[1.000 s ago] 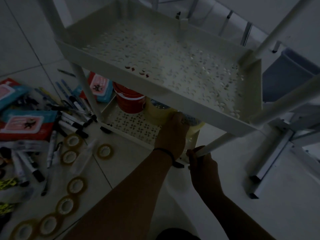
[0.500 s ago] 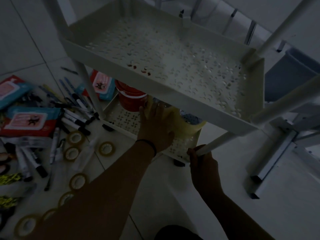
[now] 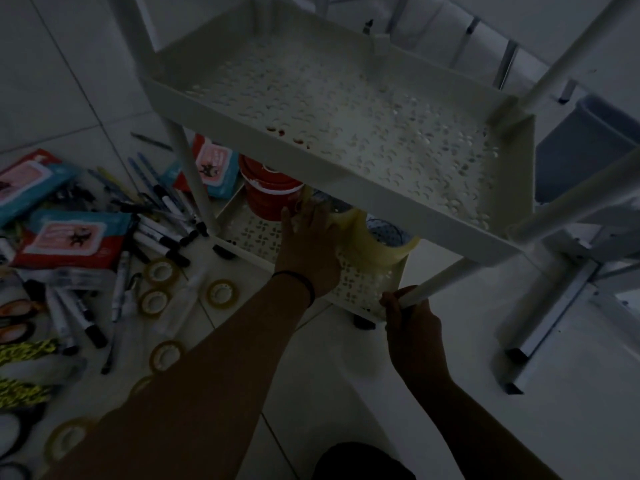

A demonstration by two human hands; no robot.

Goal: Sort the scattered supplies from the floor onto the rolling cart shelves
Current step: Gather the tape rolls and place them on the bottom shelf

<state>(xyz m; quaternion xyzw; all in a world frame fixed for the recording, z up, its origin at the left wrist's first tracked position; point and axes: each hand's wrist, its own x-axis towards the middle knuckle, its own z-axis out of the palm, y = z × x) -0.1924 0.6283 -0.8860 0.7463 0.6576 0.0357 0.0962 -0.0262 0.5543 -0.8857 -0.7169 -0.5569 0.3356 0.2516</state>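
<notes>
A person is kneeling by a white rolling cart point(image 3: 346, 174) in a dim room. The left hand point(image 3: 308, 244) is reaching into the bottom shelf point(image 3: 256, 233) with its fingers lying straight and a little apart, and it is touching a big yellowish tape roll point(image 3: 367, 247) sitting on that shelf. A red tub point(image 3: 268, 195) is standing on the same shelf, just beside the hand. The right hand point(image 3: 414, 323) is wrapping its fingers tight around the cart's near corner pole point(image 3: 433, 287). The top shelf point(image 3: 332, 98) is sitting above them. On the floor to the left, markers point(image 3: 156, 233), small tape rolls point(image 3: 223, 293) and wipe packs point(image 3: 71, 239) are lying scattered about.
</notes>
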